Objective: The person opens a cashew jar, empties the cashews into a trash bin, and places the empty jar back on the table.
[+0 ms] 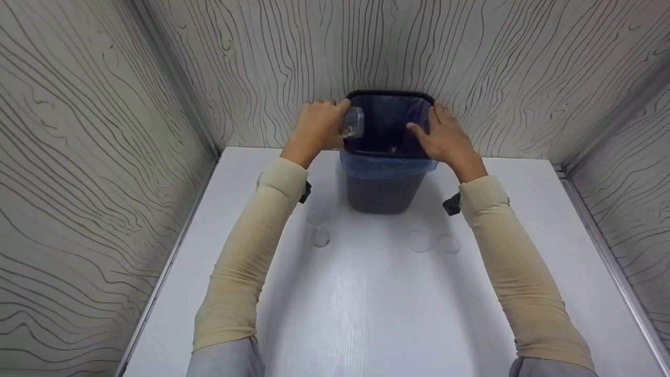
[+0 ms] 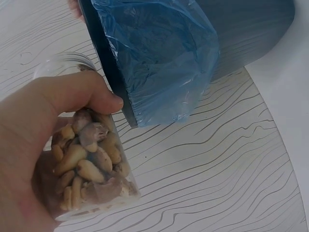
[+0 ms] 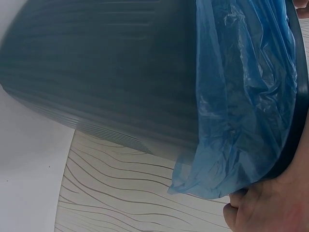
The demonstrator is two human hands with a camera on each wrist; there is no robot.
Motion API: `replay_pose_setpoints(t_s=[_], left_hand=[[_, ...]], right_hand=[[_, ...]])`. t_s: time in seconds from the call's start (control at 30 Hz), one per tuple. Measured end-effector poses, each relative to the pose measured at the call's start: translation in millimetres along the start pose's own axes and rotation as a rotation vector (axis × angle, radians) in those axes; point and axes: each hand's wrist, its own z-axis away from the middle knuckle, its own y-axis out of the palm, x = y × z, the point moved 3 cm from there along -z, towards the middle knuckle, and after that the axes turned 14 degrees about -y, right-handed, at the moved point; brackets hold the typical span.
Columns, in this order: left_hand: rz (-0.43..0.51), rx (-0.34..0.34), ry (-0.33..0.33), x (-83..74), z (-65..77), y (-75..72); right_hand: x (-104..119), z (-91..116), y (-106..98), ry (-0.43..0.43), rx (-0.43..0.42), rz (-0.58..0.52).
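My left hand (image 1: 320, 124) grips a clear jar (image 1: 354, 123) at the left rim of a dark trash bin (image 1: 382, 195). The jar lies on its side, its mouth end over the bin's opening. In the left wrist view, nuts (image 2: 89, 164) fill its lower part, with the thumb across the jar. A blue bag (image 1: 387, 166) lines the bin and folds down over the outside. On the opposite side, my right hand (image 1: 447, 137) holds the bin's rim, thumb inside and fingers outside. The right wrist view partly hides those fingers behind the bag (image 3: 236, 96).
The bin stands on a white table (image 1: 340, 314) against a wood-patterned back wall (image 1: 261, 63). Clear round pieces (image 1: 320, 238) lie near the left forearm, and clear discs (image 1: 420, 241) near the right one. Patterned side walls enclose the table.
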Motion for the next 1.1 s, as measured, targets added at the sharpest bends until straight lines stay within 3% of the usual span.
replay_pose_setpoints(t_s=[1.1], left_hand=[[-0.159,0.015,0.000,-4.1,-3.6,-0.1]], right_hand=[[0.7,0.8,-0.3,0.018,0.014,-0.014]])
